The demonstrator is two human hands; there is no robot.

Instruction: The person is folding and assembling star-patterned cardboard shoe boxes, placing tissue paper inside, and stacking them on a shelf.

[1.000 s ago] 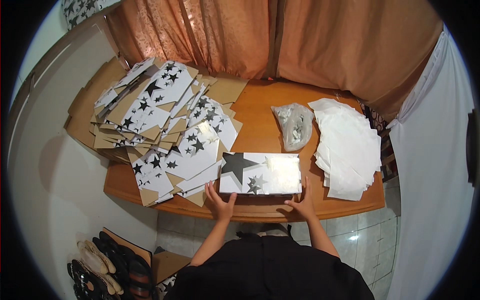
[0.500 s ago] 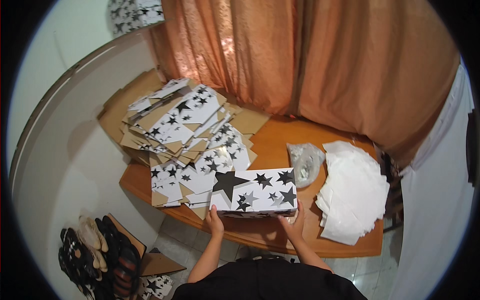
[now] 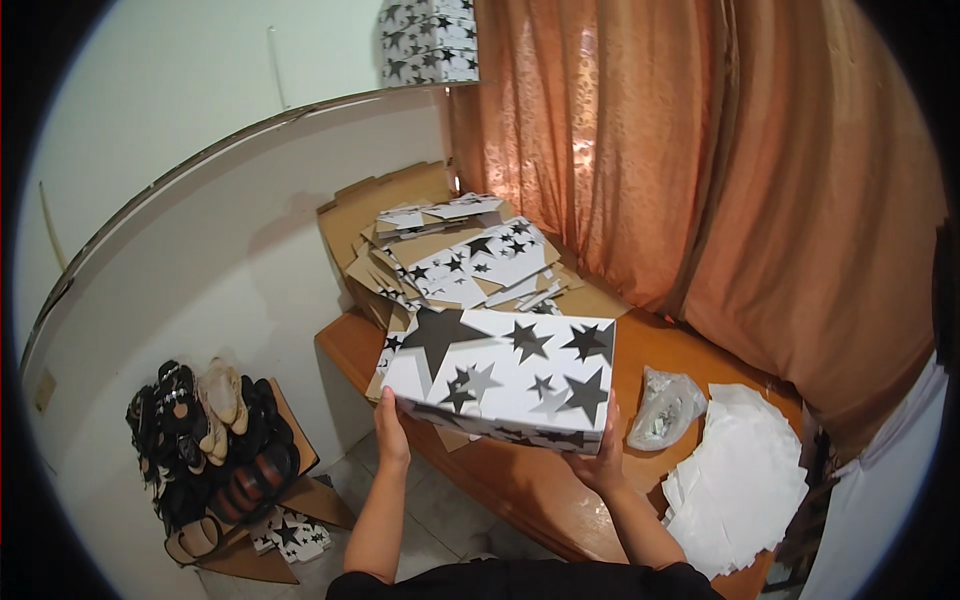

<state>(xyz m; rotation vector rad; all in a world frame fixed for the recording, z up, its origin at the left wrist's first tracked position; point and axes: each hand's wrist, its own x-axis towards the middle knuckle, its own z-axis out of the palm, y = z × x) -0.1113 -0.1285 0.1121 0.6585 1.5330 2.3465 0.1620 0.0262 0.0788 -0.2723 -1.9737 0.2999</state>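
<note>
A closed white cardboard box (image 3: pixel 505 365) printed with black and grey stars is held up in front of me, above the near side of the table. My left hand (image 3: pixel 392 432) grips its near left corner, and my right hand (image 3: pixel 603 452) grips its near right corner, with some fingers hidden beneath it. Behind the box lies a messy pile of flat star-printed cardboard blanks (image 3: pixel 480 265), partly covered by it. To the right rest a clear plastic bag (image 3: pixel 664 410) with small items I cannot make out and a spread stack of white paper sheets (image 3: pixel 738 480).
The wooden table (image 3: pixel 560 500) stands against orange curtains (image 3: pixel 620 150). Star-printed boxes (image 3: pixel 430 45) are stacked on a ledge at the upper left. Several shoes (image 3: pixel 215 420) sit on cardboard at the lower left, beside more star-printed card (image 3: pixel 292 535). White cloth (image 3: pixel 870 510) hangs at right.
Both hands have lifted the box off the table, closer to me, and it now tilts slightly. The view has turned left, showing more of the wall, shoes and stacked boxes.
</note>
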